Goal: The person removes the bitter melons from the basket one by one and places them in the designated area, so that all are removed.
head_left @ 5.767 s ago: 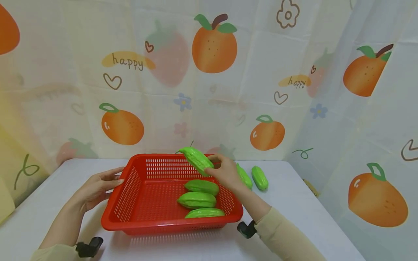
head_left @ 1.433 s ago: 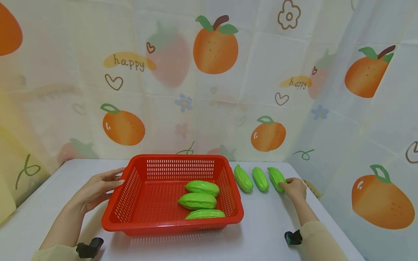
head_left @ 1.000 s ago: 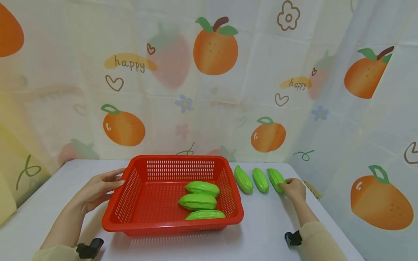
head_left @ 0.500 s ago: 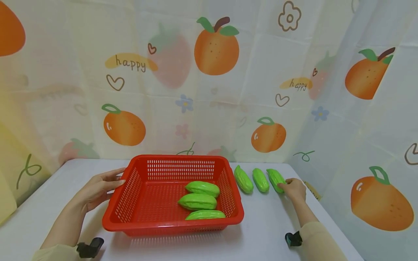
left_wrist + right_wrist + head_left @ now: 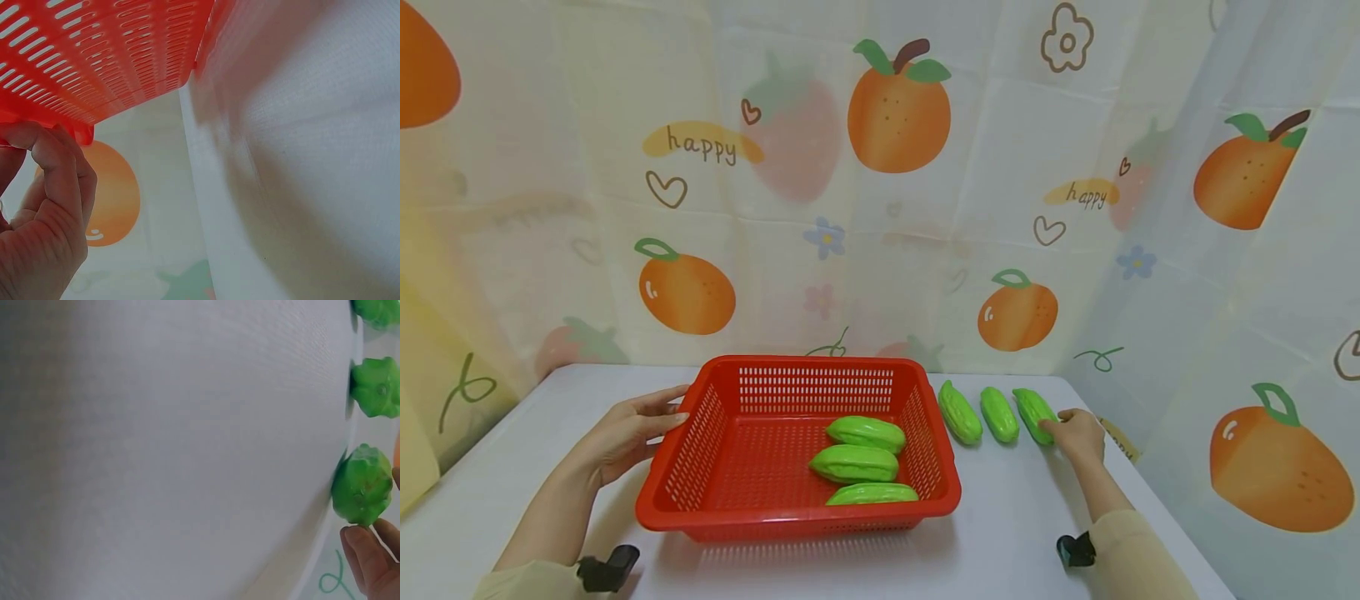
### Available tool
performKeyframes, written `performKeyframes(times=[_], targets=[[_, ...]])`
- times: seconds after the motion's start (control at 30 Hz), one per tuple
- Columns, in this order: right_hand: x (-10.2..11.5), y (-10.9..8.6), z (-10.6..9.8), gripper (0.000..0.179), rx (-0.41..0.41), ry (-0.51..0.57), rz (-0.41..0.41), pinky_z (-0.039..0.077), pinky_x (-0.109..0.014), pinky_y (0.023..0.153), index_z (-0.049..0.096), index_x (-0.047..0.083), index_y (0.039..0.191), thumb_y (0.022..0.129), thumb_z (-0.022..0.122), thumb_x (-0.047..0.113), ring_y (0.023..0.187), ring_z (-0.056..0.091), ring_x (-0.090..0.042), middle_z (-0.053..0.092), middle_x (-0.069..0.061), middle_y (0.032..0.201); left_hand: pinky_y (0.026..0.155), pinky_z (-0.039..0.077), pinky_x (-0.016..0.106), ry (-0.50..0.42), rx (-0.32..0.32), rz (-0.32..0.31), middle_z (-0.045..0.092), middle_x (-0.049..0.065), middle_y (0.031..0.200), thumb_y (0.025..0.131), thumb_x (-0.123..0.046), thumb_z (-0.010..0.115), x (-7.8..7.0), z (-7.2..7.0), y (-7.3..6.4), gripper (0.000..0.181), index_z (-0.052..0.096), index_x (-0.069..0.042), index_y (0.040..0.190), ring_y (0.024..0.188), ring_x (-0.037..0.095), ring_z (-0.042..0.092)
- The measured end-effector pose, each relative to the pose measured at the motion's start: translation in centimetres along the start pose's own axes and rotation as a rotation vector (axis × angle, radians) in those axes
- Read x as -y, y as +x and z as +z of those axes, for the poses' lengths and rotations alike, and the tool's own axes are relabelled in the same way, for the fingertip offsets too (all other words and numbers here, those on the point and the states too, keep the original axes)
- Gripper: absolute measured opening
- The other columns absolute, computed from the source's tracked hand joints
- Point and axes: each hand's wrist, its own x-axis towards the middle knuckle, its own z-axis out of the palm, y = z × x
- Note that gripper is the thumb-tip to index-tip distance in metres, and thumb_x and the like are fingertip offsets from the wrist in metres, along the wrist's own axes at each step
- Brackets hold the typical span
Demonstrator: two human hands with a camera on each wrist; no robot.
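A red plastic basket [image 5: 760, 515] with slotted walls stands on the white table. My left hand [image 5: 628, 433] grips its left rim, the thumb over the top and the fingers beneath; the left wrist view shows those curled fingers [image 5: 59, 169] under the rim. Inside the basket, on its right side, lie three ribbed green bitter melons [image 5: 853, 463]. Right of the basket, a row of three more rests on the table. My right hand [image 5: 1078, 435] pinches the rightmost bitter melon [image 5: 1033, 415] near its front end, with thumb and fingers either side of it in the right wrist view.
The other two in the row are a bitter melon [image 5: 959, 414] close to the basket's right rim and a middle bitter melon [image 5: 998, 414]. A fruit-printed curtain [image 5: 895, 250] hangs behind the table [image 5: 1007, 517] and along its right side.
The bitter melon that my right hand held over the basket's back right has moved right to the table, ending the row. Over the last second hardly anything moves; my left hand stays on the rim.
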Motion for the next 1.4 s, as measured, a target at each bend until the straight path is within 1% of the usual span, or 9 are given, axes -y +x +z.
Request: performKeyframes(times=[0.13,0.4,0.57,0.67,0.8,0.97,1.03,1.27,1.4], targets=[[0.0,0.2,0.0,0.057,-0.004,0.002,0.001,0.049,-0.054,0.095,0.054,-0.014,0.130,0.092,0.063,0.028,0.120,0.053,-0.051,0.055,-0.034,0.133,0.086,0.059,0.031,0.007,-0.003,-0.004,0.064,-0.013,0.107,0.099,-0.029,0.057,0.0,0.0,0.1,0.075,0.016,-0.005,0.158,0.097,0.006,0.065],[0.4,0.3,-0.1,0.057,-0.016,0.033,-0.001,0.048,-0.055,0.097,0.050,-0.013,0.134,0.095,0.059,0.028,0.123,0.052,-0.050,0.051,-0.034,0.137,0.085,0.058,0.031,0.005,0.000,0.002,0.064,-0.012,0.105,0.100,-0.028,0.057,0.1,0.0,0.1,0.074,0.017,-0.004,0.157,0.096,0.006,0.065],[1.2,0.3,-0.3,0.053,-0.080,0.082,0.021,0.046,-0.054,0.100,0.052,-0.010,0.132,0.095,0.059,0.027,0.124,0.052,-0.048,0.053,-0.031,0.136,0.085,0.059,0.031,0.005,0.000,0.006,0.064,-0.013,0.107,0.100,-0.028,0.057,0.1,0.0,0.0,0.075,0.016,-0.004,0.158,0.097,0.006,0.065],[1.7,0.2,-0.5,0.051,-0.119,0.102,0.017,0.046,-0.054,0.099,0.054,-0.009,0.130,0.094,0.060,0.027,0.122,0.053,-0.047,0.056,-0.030,0.134,0.086,0.059,0.032,0.010,-0.002,0.005,0.064,-0.013,0.108,0.100,-0.029,0.057,0.2,0.0,0.0,0.075,0.017,-0.004,0.157,0.098,0.006,0.065],[2.4,0.2,-0.8,0.051,-0.137,0.117,-0.013,0.046,-0.054,0.101,0.056,-0.008,0.130,0.093,0.062,0.027,0.121,0.053,-0.047,0.057,-0.030,0.132,0.086,0.059,0.032,0.014,-0.005,-0.001,0.064,-0.012,0.108,0.099,-0.029,0.058,0.2,0.0,0.0,0.075,0.017,-0.004,0.158,0.097,0.007,0.065],[3.8,-0.1,-0.7,0.052,-0.121,0.158,-0.043,0.046,-0.053,0.104,0.055,-0.007,0.132,0.093,0.063,0.026,0.125,0.052,-0.046,0.056,-0.030,0.134,0.086,0.059,0.032,0.012,-0.001,-0.002,0.064,-0.012,0.107,0.099,-0.029,0.057,0.2,0.0,0.1,0.075,0.016,-0.005,0.158,0.097,0.007,0.065],[4.4,-0.3,-0.7,0.053,-0.107,0.177,-0.068,0.046,-0.052,0.106,0.054,-0.007,0.133,0.093,0.063,0.027,0.126,0.052,-0.045,0.056,-0.030,0.135,0.086,0.059,0.032,0.011,0.000,-0.003,0.063,-0.012,0.107,0.100,-0.029,0.057,0.2,-0.1,0.1,0.075,0.016,-0.005,0.158,0.097,0.007,0.065],[6.9,-0.8,-0.9,0.055,-0.069,0.226,-0.177,0.049,-0.049,0.103,0.054,-0.004,0.135,0.093,0.064,0.030,0.126,0.055,-0.041,0.056,-0.027,0.138,0.085,0.059,0.032,0.015,-0.005,-0.007,0.063,-0.011,0.106,0.099,-0.030,0.058,0.2,0.0,0.1,0.075,0.017,-0.005,0.158,0.097,0.007,0.065],[8.6,-1.2,-1.4,0.054,-0.054,0.262,-0.211,0.050,-0.048,0.102,0.055,-0.002,0.135,0.093,0.065,0.030,0.128,0.055,-0.039,0.057,-0.025,0.138,0.085,0.059,0.032,0.011,-0.001,-0.003,0.063,-0.012,0.106,0.100,-0.029,0.057,0.2,-0.1,0.1,0.075,0.016,-0.005,0.158,0.096,0.007,0.065]])
